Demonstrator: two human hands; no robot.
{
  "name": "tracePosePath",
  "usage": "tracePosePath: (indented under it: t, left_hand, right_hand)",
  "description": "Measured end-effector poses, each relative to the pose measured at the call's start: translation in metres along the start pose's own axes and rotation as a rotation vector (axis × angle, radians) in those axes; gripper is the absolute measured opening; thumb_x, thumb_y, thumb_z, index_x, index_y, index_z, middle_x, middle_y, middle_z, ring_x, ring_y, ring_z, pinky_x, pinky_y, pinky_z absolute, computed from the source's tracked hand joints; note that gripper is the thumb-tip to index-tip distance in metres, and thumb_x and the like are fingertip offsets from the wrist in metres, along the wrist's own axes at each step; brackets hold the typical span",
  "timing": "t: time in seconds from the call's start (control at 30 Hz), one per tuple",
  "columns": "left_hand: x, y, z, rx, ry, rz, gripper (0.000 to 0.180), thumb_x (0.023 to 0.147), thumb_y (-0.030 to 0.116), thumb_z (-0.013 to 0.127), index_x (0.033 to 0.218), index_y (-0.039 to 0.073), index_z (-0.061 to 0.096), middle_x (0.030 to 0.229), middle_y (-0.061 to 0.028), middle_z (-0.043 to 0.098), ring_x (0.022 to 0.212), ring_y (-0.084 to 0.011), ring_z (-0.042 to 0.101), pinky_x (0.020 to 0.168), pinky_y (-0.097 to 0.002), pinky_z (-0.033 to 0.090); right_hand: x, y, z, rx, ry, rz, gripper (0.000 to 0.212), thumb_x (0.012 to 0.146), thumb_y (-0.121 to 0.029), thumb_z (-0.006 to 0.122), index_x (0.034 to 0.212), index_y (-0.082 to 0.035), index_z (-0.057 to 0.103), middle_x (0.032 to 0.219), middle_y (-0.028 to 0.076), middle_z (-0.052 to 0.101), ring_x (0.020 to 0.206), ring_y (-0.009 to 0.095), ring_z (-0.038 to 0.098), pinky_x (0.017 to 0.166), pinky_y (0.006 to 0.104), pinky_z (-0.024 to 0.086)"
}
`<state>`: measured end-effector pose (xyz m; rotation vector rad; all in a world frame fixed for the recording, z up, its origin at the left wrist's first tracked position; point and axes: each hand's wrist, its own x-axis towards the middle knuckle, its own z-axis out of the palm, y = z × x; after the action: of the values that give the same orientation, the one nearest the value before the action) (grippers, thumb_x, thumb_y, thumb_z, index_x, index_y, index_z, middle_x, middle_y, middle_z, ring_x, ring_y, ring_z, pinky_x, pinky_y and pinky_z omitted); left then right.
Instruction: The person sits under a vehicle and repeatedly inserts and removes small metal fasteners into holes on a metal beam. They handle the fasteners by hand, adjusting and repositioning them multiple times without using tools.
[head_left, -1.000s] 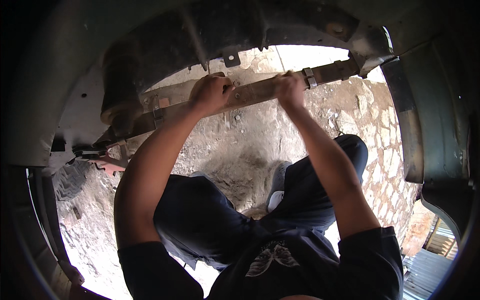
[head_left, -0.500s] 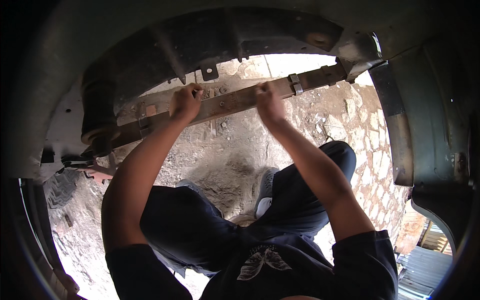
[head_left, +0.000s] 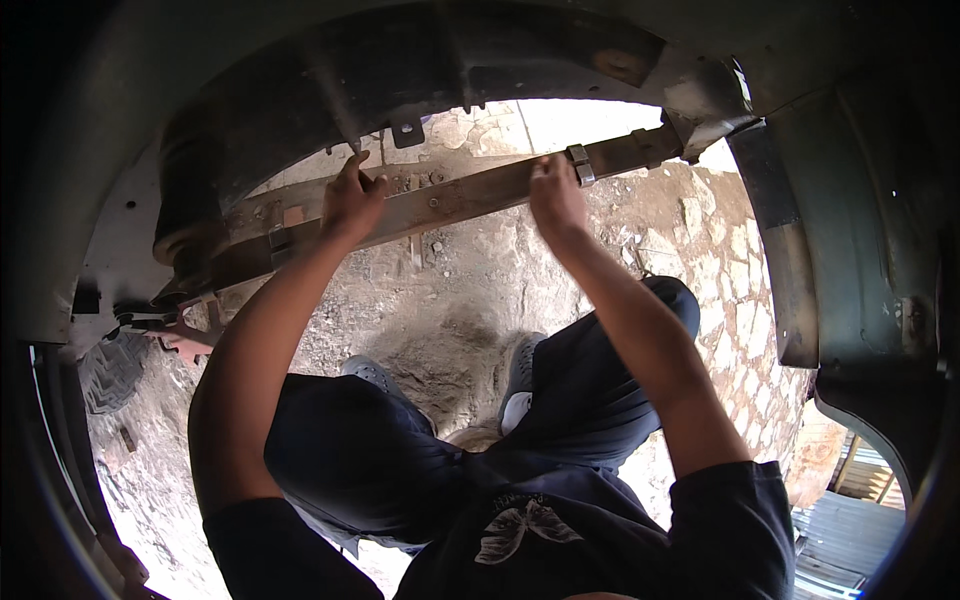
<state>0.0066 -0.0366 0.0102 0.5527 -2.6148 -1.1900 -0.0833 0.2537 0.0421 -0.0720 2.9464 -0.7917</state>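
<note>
A rusty leaf spring [head_left: 470, 195] runs slantwise across the view, low at the left and higher at the right. My left hand [head_left: 352, 208] is over its left half, with the forefinger stretched up toward the dark curved frame [head_left: 270, 110] and the thumb apart. Nothing shows between those fingers. My right hand [head_left: 560, 195] is at the spring's right half, beside a metal clamp [head_left: 580, 166] that wraps the leaves. Its fingers are curled closed; whatever they hold, if anything, is hidden. A bolt head [head_left: 434, 203] sits on the spring between my hands.
Dark vehicle bodywork arches overhead, with a body panel [head_left: 860, 250] at the right. A small holed bracket [head_left: 407, 133] hangs from the frame. Part of a tyre [head_left: 112, 375] lies at the left. My knees and shoes [head_left: 518, 375] are below, on dirt and stone ground.
My left hand has shifted slightly left and its forefinger has straightened upward. My right hand has moved right, closer to the clamp. The whole view has shifted a little.
</note>
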Motion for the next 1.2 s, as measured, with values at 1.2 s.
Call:
tracePosePath:
  t: [1.2]
  left_hand:
    - [-0.005, 0.031, 0.022, 0.272, -0.244, 0.452, 0.024, 0.096, 0.029, 0.065, 0.109, 0.01, 0.071, 0.095, -0.0154, 0.074, 0.091, -0.0351, 0.072, 0.082, -0.0465, 0.056]
  right_hand:
    - [-0.03, 0.017, 0.005, -0.302, -0.12, -0.244, 0.041, 0.103, -0.007, 0.04, 0.143, 0.002, 0.048, 0.125, 0.02, 0.052, 0.111, 0.036, 0.062, 0.088, 0.0441, 0.06]
